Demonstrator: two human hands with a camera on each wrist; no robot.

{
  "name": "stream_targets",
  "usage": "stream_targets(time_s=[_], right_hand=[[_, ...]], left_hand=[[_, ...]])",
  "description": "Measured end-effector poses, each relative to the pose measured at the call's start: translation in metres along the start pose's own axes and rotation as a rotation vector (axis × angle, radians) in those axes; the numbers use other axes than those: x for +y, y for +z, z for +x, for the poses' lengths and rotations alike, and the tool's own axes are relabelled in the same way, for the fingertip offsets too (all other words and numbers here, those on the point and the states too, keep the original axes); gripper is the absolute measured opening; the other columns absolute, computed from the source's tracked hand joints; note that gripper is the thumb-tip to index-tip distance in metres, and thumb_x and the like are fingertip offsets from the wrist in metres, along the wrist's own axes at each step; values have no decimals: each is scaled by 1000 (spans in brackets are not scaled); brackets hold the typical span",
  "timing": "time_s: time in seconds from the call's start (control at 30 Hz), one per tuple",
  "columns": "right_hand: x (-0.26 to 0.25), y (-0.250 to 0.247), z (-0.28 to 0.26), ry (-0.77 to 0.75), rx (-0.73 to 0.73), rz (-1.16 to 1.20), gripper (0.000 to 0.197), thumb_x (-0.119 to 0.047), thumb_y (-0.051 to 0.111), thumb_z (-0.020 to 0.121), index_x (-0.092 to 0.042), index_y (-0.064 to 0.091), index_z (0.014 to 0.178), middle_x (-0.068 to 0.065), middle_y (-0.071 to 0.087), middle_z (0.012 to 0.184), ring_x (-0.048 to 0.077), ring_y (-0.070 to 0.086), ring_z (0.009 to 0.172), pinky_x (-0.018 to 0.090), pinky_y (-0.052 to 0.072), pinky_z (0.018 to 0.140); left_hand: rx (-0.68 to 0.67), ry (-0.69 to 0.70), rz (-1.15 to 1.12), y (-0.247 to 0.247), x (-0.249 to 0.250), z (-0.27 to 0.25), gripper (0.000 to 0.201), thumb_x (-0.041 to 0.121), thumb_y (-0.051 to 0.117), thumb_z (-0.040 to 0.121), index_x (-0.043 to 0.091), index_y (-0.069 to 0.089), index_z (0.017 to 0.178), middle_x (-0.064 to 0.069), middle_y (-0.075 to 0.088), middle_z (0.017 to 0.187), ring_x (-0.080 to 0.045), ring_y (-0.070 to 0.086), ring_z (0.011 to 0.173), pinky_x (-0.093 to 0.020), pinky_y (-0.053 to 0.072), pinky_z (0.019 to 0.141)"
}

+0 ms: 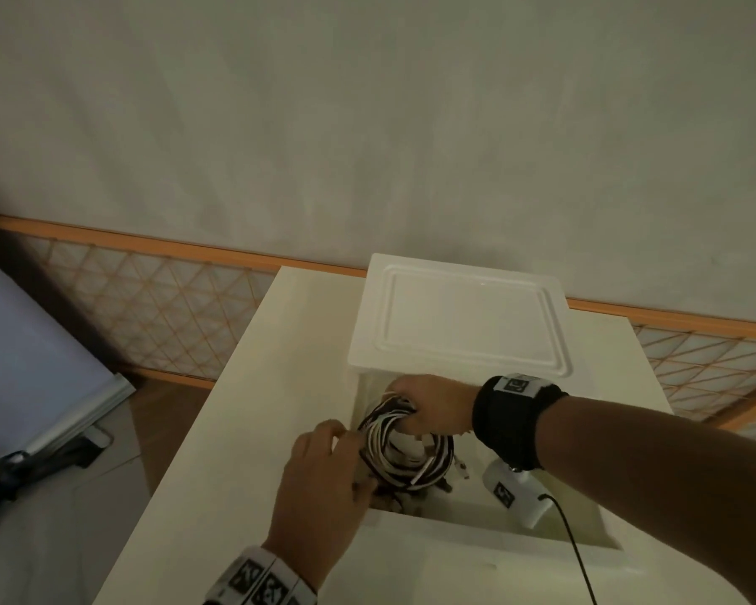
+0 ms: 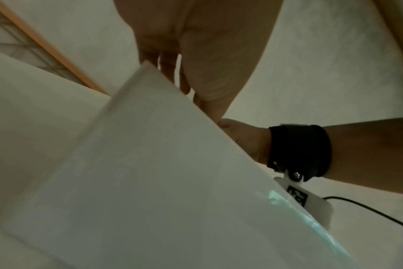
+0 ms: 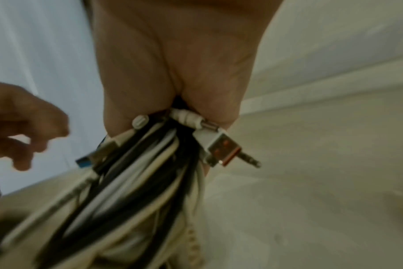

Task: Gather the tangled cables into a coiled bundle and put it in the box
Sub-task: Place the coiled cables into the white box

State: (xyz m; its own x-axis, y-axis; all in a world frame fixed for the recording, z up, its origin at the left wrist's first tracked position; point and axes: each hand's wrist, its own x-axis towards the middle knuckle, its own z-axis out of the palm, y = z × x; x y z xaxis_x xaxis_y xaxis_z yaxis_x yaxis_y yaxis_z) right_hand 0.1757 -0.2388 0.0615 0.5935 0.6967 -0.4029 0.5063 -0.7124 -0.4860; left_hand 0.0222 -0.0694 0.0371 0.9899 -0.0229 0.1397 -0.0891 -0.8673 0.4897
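Note:
A coiled bundle of black and white cables hangs inside the open white box, whose lid stands up at the back. My right hand grips the top of the coil from above. In the right wrist view the bundle runs down from my right hand, and a USB plug and an audio jack stick out beside the palm. My left hand hovers at the box's left edge beside the coil. Its fingers are loosely curled and hold nothing.
The box stands on a white table against a pale wall with an orange lattice panel. A pale mattress-like slab and a dark object lie on the floor to the left. A black cord trails from my right wrist.

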Motion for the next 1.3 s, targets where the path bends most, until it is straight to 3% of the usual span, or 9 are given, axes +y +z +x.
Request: stream_targets(time_s=[0.1, 0.17, 0.27, 0.33, 0.6, 0.83, 1.0, 1.13, 1.3], right_hand=[[0, 5, 10, 89, -96, -50, 30, -29, 60, 87, -12, 55, 111, 5, 60, 107, 19, 56, 92, 30, 46, 78], [4, 7, 18, 160, -137, -53, 31, -24, 57, 89, -8, 54, 115, 6, 60, 104, 21, 57, 88, 30, 49, 73], [10, 11, 23, 205, -108, -94, 30, -22, 56, 90, -12, 59, 117, 7, 65, 109, 26, 62, 94, 32, 51, 84], [10, 15, 24, 197, -93, -98, 31, -21, 53, 92, -8, 59, 119, 8, 64, 114, 25, 61, 98, 26, 46, 80], [8, 10, 9, 142, -10, -197, 65, -58, 58, 84, -8, 50, 125, 7, 56, 121, 24, 54, 111, 34, 43, 97], [-6, 8, -22, 109, 114, -374, 92, -59, 61, 81, -8, 19, 145, 10, 39, 143, 27, 42, 127, 34, 31, 107], [-5, 24, -17, -53, -61, -671, 117, -60, 68, 72, -29, -15, 149, 14, -11, 158, 40, 4, 144, 54, 16, 115], [-4, 37, 5, 30, -278, -637, 115, -59, 71, 72, -27, -6, 151, 6, -10, 159, 42, -7, 143, 62, 12, 114], [-8, 40, 11, 79, -309, -683, 115, -64, 70, 68, -28, 0, 151, 4, -6, 160, 44, -1, 143, 68, 16, 109]], left_hand=[[54, 172, 12, -1, -13, -2, 10, 30, 65, 73, 26, 57, 78, 9, 55, 81, -14, 51, 70, -23, 45, 62], [-12, 270, 18, 0, -18, -3, 16, 39, 55, 83, 28, 59, 73, 13, 54, 73, -9, 49, 68, -22, 39, 63], [-8, 393, 27, 2, -20, -10, 20, 39, 60, 86, 27, 62, 70, 12, 57, 67, -9, 49, 62, -23, 40, 62], [30, 427, 34, 6, -23, -15, 26, 39, 61, 87, 25, 62, 66, 11, 56, 64, -10, 48, 60, -23, 40, 61], [78, 347, 45, 12, -24, -25, 28, 45, 54, 89, 27, 65, 69, 15, 58, 67, -7, 46, 61, -21, 40, 65], [64, 302, 56, 10, -22, -25, 33, 48, 50, 89, 28, 66, 67, 15, 58, 66, -7, 48, 60, -17, 36, 64], [53, 280, 63, 9, -22, -26, 33, 50, 49, 89, 31, 66, 67, 17, 58, 65, -5, 46, 59, -15, 34, 64], [60, 296, 39, 10, -23, -24, 32, 50, 51, 87, 31, 65, 65, 17, 57, 62, -5, 46, 57, -14, 34, 62], [5, 319, 50, 9, -26, -21, 38, 52, 47, 89, 30, 63, 62, 16, 54, 58, -4, 44, 55, -13, 33, 60]])
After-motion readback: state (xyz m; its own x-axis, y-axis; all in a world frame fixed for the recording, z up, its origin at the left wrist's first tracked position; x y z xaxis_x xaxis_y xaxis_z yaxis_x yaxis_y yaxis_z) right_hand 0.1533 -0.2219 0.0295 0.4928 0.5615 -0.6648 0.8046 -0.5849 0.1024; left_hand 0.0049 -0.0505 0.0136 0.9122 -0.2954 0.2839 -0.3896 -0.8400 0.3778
